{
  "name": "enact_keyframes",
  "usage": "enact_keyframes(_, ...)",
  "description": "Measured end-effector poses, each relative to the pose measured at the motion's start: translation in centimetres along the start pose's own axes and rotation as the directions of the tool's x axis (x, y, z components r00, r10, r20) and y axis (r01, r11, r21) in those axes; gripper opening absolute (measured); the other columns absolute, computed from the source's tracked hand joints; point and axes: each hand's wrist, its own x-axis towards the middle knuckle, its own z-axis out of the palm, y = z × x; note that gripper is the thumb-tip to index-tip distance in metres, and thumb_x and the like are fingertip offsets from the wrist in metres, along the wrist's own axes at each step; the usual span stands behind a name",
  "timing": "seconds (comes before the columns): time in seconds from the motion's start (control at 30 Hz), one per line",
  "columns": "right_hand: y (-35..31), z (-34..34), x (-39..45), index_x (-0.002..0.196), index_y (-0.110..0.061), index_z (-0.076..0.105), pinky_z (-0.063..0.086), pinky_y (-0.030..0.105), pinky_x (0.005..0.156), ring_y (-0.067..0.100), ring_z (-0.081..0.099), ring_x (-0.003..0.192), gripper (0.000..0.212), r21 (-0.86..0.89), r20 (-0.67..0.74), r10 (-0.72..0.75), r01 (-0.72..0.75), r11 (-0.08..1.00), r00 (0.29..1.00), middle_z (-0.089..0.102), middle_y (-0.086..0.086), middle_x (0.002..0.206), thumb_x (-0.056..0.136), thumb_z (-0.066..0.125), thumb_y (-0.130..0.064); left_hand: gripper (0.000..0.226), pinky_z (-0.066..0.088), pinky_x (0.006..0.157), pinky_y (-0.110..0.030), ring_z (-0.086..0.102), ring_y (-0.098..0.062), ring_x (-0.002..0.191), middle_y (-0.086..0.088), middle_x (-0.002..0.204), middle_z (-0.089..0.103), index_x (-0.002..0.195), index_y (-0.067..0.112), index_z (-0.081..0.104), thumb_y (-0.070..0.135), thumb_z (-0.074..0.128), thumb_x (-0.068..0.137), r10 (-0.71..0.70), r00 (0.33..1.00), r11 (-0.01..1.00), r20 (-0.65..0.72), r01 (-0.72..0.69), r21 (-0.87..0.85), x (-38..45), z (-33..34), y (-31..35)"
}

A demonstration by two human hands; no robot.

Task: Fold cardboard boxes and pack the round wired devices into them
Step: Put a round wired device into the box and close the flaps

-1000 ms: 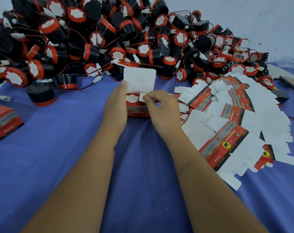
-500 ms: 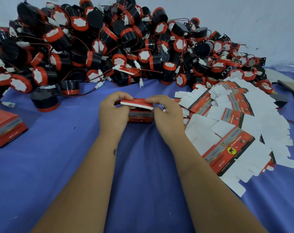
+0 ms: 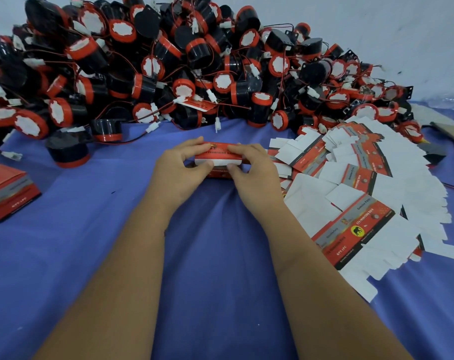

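A small red cardboard box sits on the blue cloth at the centre, its lid folded down with a white tuck flap showing along the front. My left hand grips its left end, fingers over the top and thumb at the front. My right hand grips its right end the same way. Behind it lies a big heap of round black-and-red wired devices with white connectors. The device inside the box is hidden.
A spread of flat unfolded box blanks lies to the right of my hands. A closed red box stands at the left edge. A black device sits alone at the front left of the heap. Blue cloth covers the table.
The white lid flap that stood upright a second ago has been folded down over the box. Both hands now hold the box ends with thumbs at the tuck flap.
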Motion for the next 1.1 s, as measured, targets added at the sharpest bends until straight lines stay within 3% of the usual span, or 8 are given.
enact_keyframes(0.13,-0.2,0.0,0.0,0.118,-0.018,0.067,0.042,0.007,0.083,0.0,0.051,0.093,0.029,0.015,-0.032,-0.015,0.015,1.0,0.999,0.054,-0.011,0.11,0.091,0.063,-0.009,0.033,0.042,0.094,-0.01,0.052,0.002,0.12,0.01,0.134,0.06,0.113,0.031,0.069,0.007,0.068,0.091,-0.025,0.999,0.994,-0.026,0.022,-0.106,-0.1,0.0,0.3)
enact_keyframes(0.23,-0.4,0.0,0.0,0.11,-0.021,0.069,0.042,0.008,0.078,0.002,0.053,0.09,0.021,0.089,-0.046,0.028,-0.024,0.996,0.999,0.053,-0.012,0.103,0.092,0.061,-0.013,0.033,0.049,0.088,-0.013,0.058,-0.001,0.117,0.014,0.123,0.066,0.097,0.04,0.07,0.008,0.068,0.09,-0.058,0.997,0.973,-0.043,0.046,-0.227,-0.3,-0.1,0.7)
enact_keyframes(0.33,-0.6,-0.1,0.0,0.109,-0.021,0.069,0.042,0.01,0.077,0.006,0.054,0.093,0.019,0.096,-0.038,0.042,-0.039,0.995,0.998,0.053,-0.01,0.103,0.093,0.061,-0.013,0.034,0.05,0.087,-0.012,0.059,-0.001,0.116,0.014,0.123,0.066,0.095,0.042,0.071,0.008,0.069,0.09,-0.063,0.997,0.967,-0.043,0.05,-0.251,-0.4,-0.1,0.9)
enact_keyframes(0.53,-0.7,0.1,-0.1,0.094,-0.033,0.056,0.046,0.02,0.073,0.006,0.053,0.088,0.019,0.057,-0.059,0.037,-0.034,0.998,0.998,0.053,-0.004,0.102,0.091,0.061,-0.015,0.036,0.05,0.102,-0.031,0.057,-0.005,0.122,0.006,0.131,0.062,0.094,0.039,0.071,0.003,0.066,0.091,-0.045,0.998,0.967,-0.038,0.035,-0.251,-0.4,0.1,1.1)
enact_keyframes(0.7,-0.5,0.2,0.1,0.082,-0.019,0.061,0.043,0.02,0.075,0.01,0.052,0.085,0.014,0.179,-0.058,0.1,-0.088,0.98,0.993,0.047,-0.011,0.09,0.086,0.065,-0.006,0.036,0.048,0.093,-0.017,0.056,0.001,0.118,0.011,0.131,0.062,0.088,0.043,0.072,0.009,0.064,0.091,-0.04,0.997,0.975,-0.061,0.025,-0.222,-0.6,0.3,1.2)
enact_keyframes(0.87,-0.9,0.1,-0.1,0.083,-0.01,0.065,0.048,0.028,0.082,0.012,0.055,0.09,0.021,0.203,-0.071,0.138,-0.121,0.972,0.988,0.056,-0.003,0.099,0.085,0.05,0.004,0.034,0.038,0.088,-0.001,0.046,0.006,0.125,0.006,0.144,0.055,0.108,0.033,0.071,0.007,0.072,0.086,0.003,1.0,0.999,-0.024,-0.004,-0.054,-0.7,0.2,0.7)
enact_keyframes(0.97,-1.3,-0.1,-0.3,0.083,-0.015,0.061,0.05,0.039,0.087,0.018,0.055,0.092,0.023,0.038,-0.07,0.084,-0.081,0.996,0.994,0.058,0.0,0.104,0.086,0.047,0.004,0.034,0.039,0.097,-0.009,0.044,-0.001,0.133,0.004,0.147,0.051,0.115,0.024,0.073,0.007,0.072,0.086,0.019,0.999,1.0,-0.026,-0.018,0.022,-0.8,0.1,0.7)
enact_keyframes(1.1,-1.6,0.0,-0.4,0.093,-0.008,0.065,0.05,0.045,0.083,0.023,0.056,0.092,0.02,-0.118,-0.062,0.063,-0.07,0.991,0.996,0.058,0.003,0.109,0.088,0.047,0.001,0.036,0.037,0.115,-0.036,0.037,-0.013,0.143,0.001,0.15,0.048,0.12,0.022,0.071,0.006,0.071,0.088,-0.018,1.0,1.0,-0.003,0.018,0.02,-0.9,0.1,0.8)
